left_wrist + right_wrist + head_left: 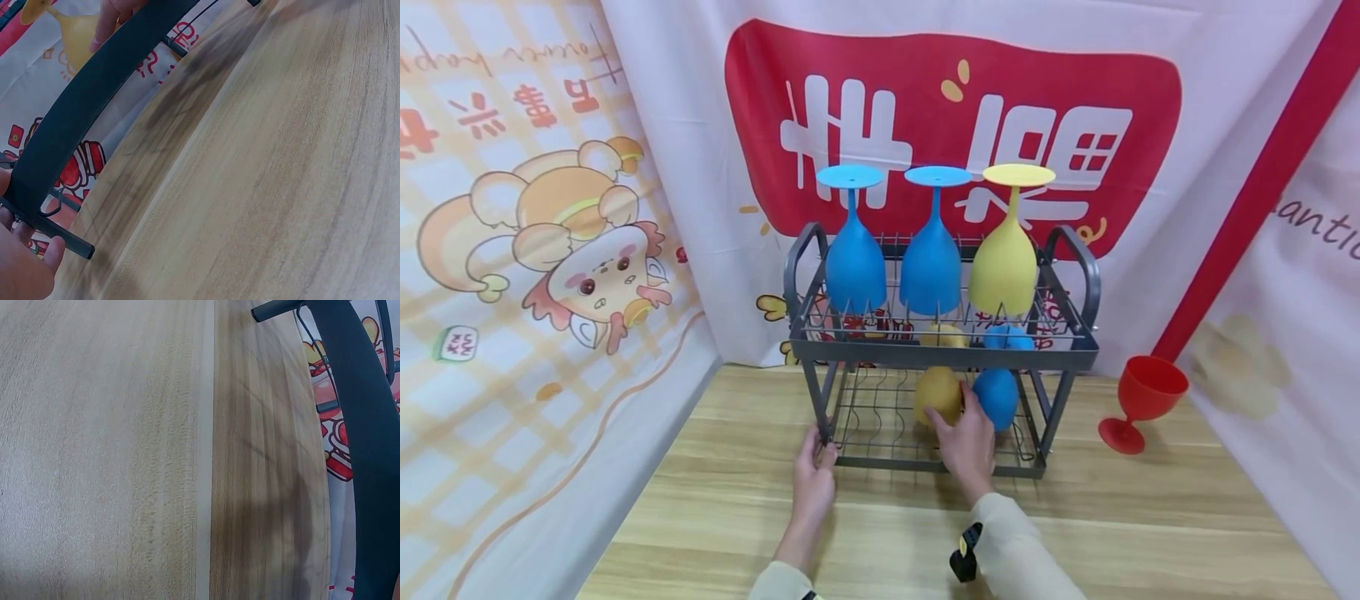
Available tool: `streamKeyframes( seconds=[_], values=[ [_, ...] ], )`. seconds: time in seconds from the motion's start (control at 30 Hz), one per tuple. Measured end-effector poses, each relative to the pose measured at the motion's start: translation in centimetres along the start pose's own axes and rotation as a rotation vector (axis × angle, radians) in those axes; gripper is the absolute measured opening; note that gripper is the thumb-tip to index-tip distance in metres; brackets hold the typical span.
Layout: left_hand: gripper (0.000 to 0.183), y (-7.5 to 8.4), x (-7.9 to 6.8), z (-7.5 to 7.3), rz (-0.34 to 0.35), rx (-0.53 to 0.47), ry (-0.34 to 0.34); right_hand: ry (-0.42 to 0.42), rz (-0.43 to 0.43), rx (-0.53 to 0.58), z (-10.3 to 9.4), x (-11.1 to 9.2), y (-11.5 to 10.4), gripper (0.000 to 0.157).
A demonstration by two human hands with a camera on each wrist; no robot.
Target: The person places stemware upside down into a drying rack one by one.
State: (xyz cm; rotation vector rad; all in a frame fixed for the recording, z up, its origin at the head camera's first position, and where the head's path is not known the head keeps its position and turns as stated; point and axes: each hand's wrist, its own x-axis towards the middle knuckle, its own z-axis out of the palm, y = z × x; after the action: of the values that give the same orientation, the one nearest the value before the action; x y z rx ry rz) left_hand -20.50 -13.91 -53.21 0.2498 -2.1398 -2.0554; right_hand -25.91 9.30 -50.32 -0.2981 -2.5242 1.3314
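Observation:
A dark grey two-tier rack (943, 358) stands on the wooden table. My left hand (815, 479) grips its lower front-left corner; in the left wrist view, fingers and thumb (55, 253) lie around the frame by the foot. My right hand (968, 442) reaches into the lower tier, thumb and fingers around the bowl of an upside-down yellow goblet (934, 393). Right beside it stands an upside-down blue goblet (997, 400). On the upper tier, two blue goblets (856, 271) and a yellow goblet (1003, 271) stand upside down in a row. Only a sliver of hand shows in the right wrist view.
A red goblet (1152, 389) stands upright on the table (895, 542), right of the rack. Printed cloth (692, 167) hangs behind and at both sides. Upright wires (880, 321) line the upper tier, and looped handles (1086, 275) rise at its ends.

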Motion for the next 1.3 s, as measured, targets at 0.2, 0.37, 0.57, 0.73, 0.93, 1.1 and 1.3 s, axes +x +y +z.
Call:
streamKeyframes(
  seconds=[0.2,0.37,0.57,0.73,0.93,1.1,1.3],
  values=[
    [0.052,-0.2,0.0,-0.1,0.000,-0.005,0.019,0.021,-0.039,0.028,0.1,-0.2,0.2,0.074],
    [0.052,-0.2,0.0,-0.2,0.003,-0.002,0.021,0.063,-0.109,0.082,-0.3,-0.9,0.5,0.067],
    [0.053,-0.4,0.2,-0.1,0.001,-0.004,0.022,0.055,-0.195,0.143,-1.7,-2.8,1.2,0.062],
    [0.053,-0.3,0.2,0.0,-0.008,-0.007,0.015,0.048,-0.328,0.105,-3.6,-4.6,3.2,0.062],
    [0.053,-0.4,0.2,-0.1,-0.019,0.002,0.030,0.039,-0.410,-0.014,-6.8,-6.0,5.9,0.064],
    [0.052,-0.5,0.3,-0.2,-0.026,0.005,0.034,-0.055,-0.344,-0.094,-10.4,-6.4,7.9,0.064],
    [0.053,-0.5,0.3,-0.1,-0.039,-0.003,0.021,-0.061,-0.169,-0.067,-14.8,-5.6,10.5,0.066]
  ],
)
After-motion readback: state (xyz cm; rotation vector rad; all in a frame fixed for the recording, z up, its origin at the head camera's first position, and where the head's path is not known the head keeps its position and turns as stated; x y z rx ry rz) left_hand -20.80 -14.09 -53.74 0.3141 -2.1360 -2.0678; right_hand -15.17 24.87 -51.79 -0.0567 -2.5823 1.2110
